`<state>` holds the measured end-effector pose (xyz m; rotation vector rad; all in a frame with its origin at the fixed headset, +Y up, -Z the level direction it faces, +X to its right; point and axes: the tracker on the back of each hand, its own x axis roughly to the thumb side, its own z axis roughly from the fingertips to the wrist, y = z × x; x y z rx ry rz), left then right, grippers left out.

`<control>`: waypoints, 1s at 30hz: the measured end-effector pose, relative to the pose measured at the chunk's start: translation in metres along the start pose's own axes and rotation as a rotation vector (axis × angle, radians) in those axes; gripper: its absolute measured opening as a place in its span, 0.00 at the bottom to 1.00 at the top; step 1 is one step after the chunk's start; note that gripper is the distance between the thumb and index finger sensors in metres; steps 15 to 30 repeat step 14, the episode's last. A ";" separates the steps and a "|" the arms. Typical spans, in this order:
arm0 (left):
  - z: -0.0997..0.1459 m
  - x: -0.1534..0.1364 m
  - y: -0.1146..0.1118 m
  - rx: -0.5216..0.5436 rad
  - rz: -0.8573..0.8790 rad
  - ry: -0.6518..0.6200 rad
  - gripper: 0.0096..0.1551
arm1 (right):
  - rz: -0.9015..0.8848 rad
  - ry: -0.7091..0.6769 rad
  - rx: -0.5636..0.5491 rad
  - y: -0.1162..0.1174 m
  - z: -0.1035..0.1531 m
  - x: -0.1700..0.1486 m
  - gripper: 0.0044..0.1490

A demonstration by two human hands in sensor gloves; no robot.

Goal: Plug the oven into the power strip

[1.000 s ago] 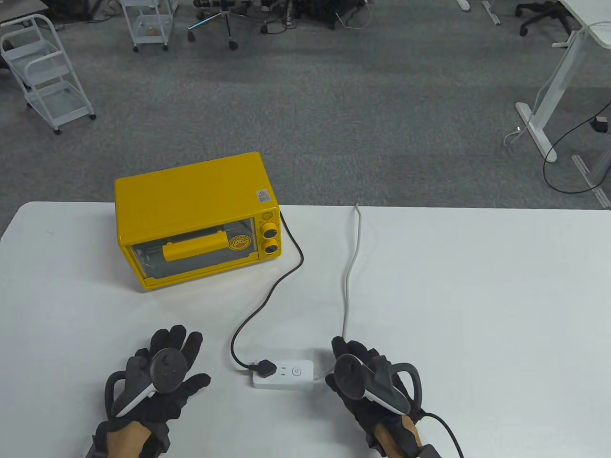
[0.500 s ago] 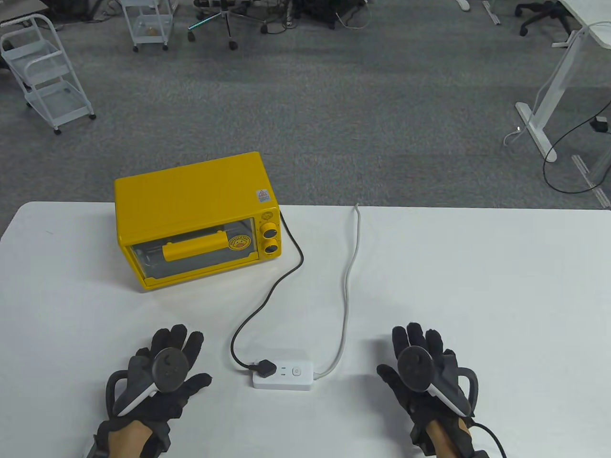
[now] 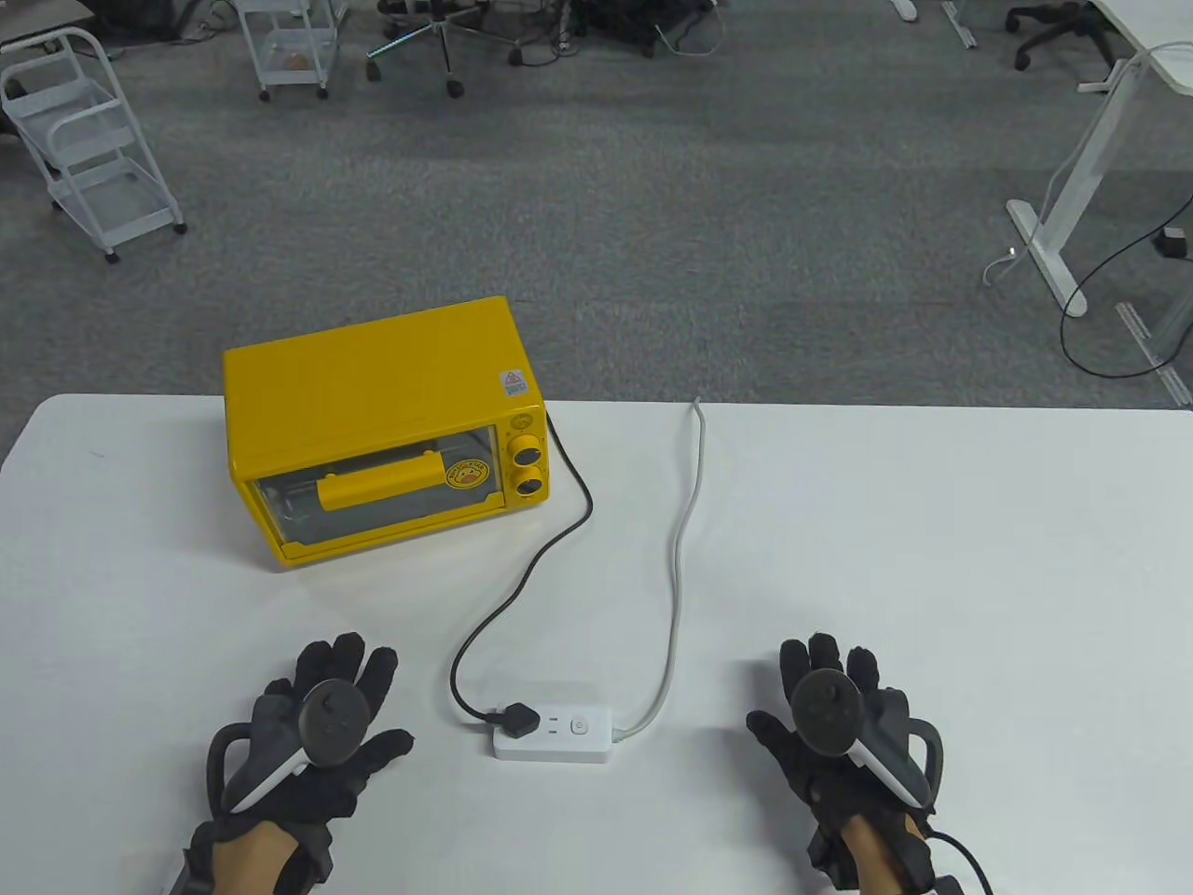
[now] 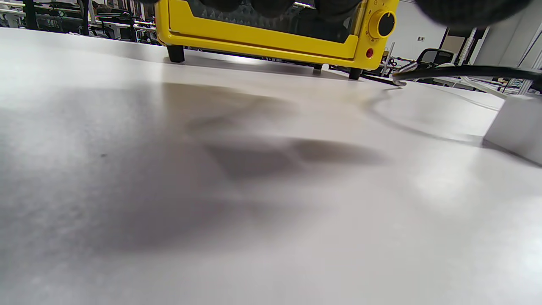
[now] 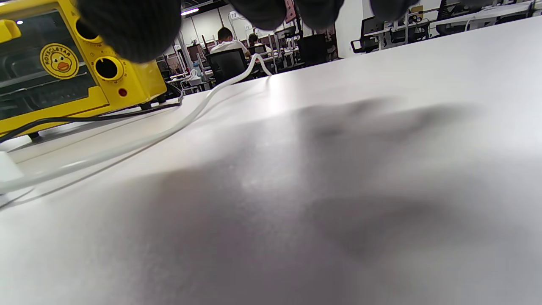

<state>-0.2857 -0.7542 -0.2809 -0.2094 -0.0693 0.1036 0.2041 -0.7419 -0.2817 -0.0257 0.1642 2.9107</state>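
Observation:
A yellow toaster oven (image 3: 382,424) stands at the table's back left. It also shows in the left wrist view (image 4: 271,29) and the right wrist view (image 5: 55,80). Its black cord (image 3: 531,569) runs to a black plug (image 3: 518,719) that sits in the left end of the white power strip (image 3: 569,735). My left hand (image 3: 326,736) rests flat on the table with fingers spread, left of the strip, holding nothing. My right hand (image 3: 829,727) rests flat with fingers spread, right of the strip, holding nothing.
The strip's white cable (image 3: 680,559) runs from its right end to the table's far edge. The white table (image 3: 932,559) ends at a grey carpeted floor. White carts (image 3: 89,140) and a desk leg (image 3: 1062,205) stand beyond it.
My right hand has let go of the power strip's right end and moved right, settling flat on the table. My left hand, the plug and the strip have not moved.

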 end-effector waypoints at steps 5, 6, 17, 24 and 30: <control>0.000 0.000 0.001 0.001 -0.004 0.001 0.56 | 0.000 0.002 0.000 -0.001 0.000 0.000 0.55; 0.000 0.000 0.001 0.002 -0.006 0.000 0.56 | 0.002 0.002 -0.001 -0.001 0.000 0.000 0.55; 0.001 0.001 0.000 0.000 -0.013 -0.001 0.56 | 0.006 0.001 0.005 0.001 0.000 0.001 0.55; 0.001 0.001 0.000 0.000 -0.013 -0.001 0.56 | 0.006 0.001 0.005 0.001 0.000 0.001 0.55; 0.001 0.001 0.000 0.000 -0.013 -0.001 0.56 | 0.006 0.001 0.005 0.001 0.000 0.001 0.55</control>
